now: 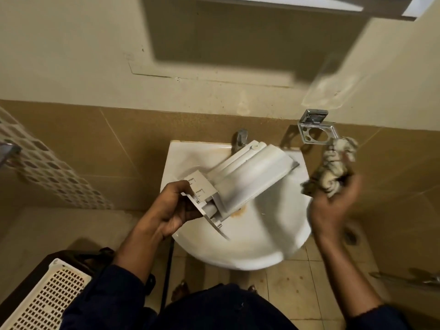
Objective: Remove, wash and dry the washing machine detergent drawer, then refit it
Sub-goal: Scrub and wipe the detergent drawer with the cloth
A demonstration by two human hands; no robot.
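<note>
My left hand [170, 208] grips the white detergent drawer [240, 179] by its near end and holds it slanted over the white washbasin [250, 246]. The drawer's far end points up toward the tap [239, 136]. To the right of the basin, my right hand [331, 206] is raised and holds a crumpled, dirty cloth [333, 167]. The cloth is apart from the drawer and looks blurred by motion.
A chrome holder [314, 129] is fixed to the tiled wall above the cloth, under a glass shelf [333, 86]. A white perforated basket [45, 296] stands at lower left. A floor drain [352, 234] and a metal fitting [416, 279] lie at right.
</note>
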